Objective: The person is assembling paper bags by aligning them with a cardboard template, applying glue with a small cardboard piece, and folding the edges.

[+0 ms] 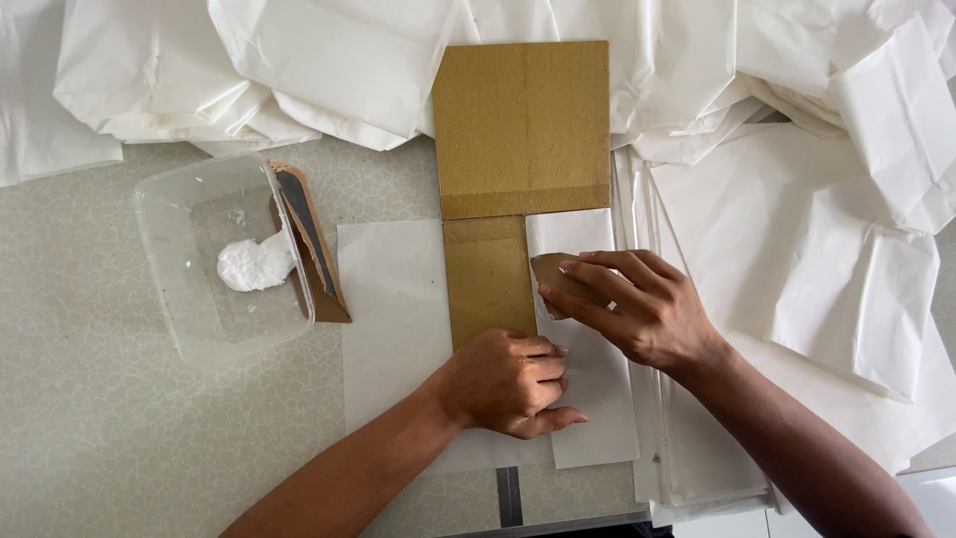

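Note:
A T-shaped brown cardboard template (521, 130) lies on a white paper sheet (390, 319) in the middle of the table. My left hand (506, 384) presses down with curled fingers on the lower end of the cardboard stem and the folded paper there. My right hand (637, 304) holds a small brown cardboard scrap (551, 276) against the white paper flap (573, 234) folded beside the stem.
A clear plastic tub (179, 214) with a lump of white paste (254, 264) stands at the left, a brown cardboard strip (317, 261) leaning in it. Stacked white sheets (757, 219) lie at the right. Crumpled white paper bags (329, 60) pile along the far edge.

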